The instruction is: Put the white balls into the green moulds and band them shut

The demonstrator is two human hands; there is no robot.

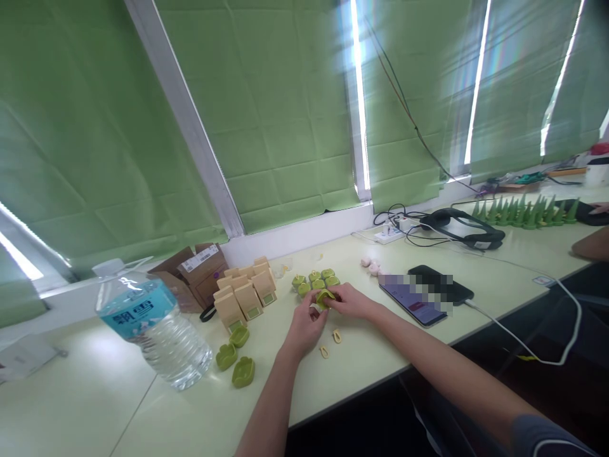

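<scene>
Between my two hands is a small green cup-shaped piece (pixel 324 297), pinched by the fingers from both sides. My left hand (pixel 307 322) grips its left side, and my right hand (pixel 349 299) has fingertips at its right side and rim. Just behind stands a cluster of similar green pieces (pixel 314 277), some with small yellowish tops. Two small yellow loop-shaped parts (pixel 337 336) lie on the table below my hands. To the left sit three hollow green pieces (pixel 243 372) with their open sides up.
Rows of tan block-like pieces (pixel 247 298) stand beside an open cardboard box (pixel 200 276). A large water bottle (pixel 157 327) is at left. Pink pieces (pixel 373 266), phones (pixel 413 304) with a white cable, a black headset (pixel 461 227) and green cones (pixel 528 212) are rightward.
</scene>
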